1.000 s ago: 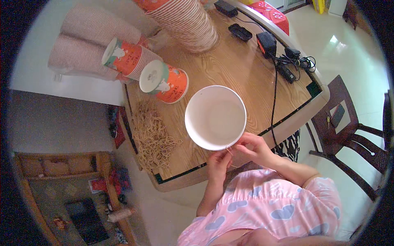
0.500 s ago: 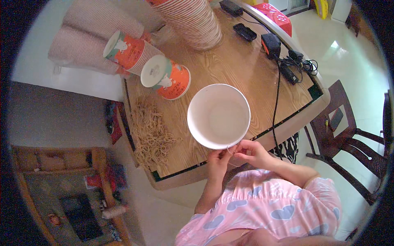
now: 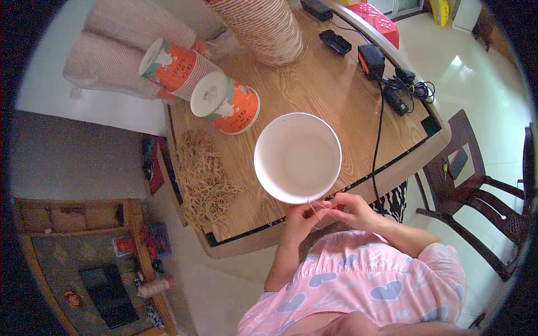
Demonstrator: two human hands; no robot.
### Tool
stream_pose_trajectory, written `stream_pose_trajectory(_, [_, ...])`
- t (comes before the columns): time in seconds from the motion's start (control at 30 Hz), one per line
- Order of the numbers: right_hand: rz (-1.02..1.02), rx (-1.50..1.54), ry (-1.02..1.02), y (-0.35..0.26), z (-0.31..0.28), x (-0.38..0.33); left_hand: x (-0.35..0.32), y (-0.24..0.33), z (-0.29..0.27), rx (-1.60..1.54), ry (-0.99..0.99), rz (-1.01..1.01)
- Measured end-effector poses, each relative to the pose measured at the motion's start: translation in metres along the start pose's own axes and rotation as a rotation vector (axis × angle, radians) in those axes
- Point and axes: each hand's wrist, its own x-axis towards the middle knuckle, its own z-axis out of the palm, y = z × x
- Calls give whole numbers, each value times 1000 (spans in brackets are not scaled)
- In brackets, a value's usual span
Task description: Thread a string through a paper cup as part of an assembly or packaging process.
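A white-lined paper bucket (image 3: 297,158) stands at the near edge of the table with its round mouth facing up. Just below its near rim my left hand (image 3: 301,217) and my right hand (image 3: 350,210) meet, fingers pinched together. Between them runs a thin piece of twine (image 3: 318,213), one end reaching up to the rim and a loop hanging under the fingers. Both hands are closed on it; whether the fingertips also grip the bucket wall is hidden. Left of the bucket lies a tangled heap of tan twine pieces (image 3: 203,182).
An upside-down orange printed bucket (image 3: 240,109) stands beyond the twine, beside stacked buckets (image 3: 178,64) lying on their side and wrapped stacks (image 3: 112,61). A tall stack (image 3: 263,33) rises at the back. A black cable (image 3: 379,140) and adapters (image 3: 371,60) lie right; a dark chair (image 3: 460,151) stands beyond.
My fingers have shifted slightly on the twine, and more of it now shows between my hands near the rim. The bucket has barely moved.
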Motion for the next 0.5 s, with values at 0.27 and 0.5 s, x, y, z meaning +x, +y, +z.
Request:
stream_pose_trajectory(0.27, [-61,-25,10,-6,-3,-1,0,5,0,-49,131,-76])
stream_pose_trajectory(0.5, [-260,-205,157,-15,7,4,-2,0,3,-167,132,-50])
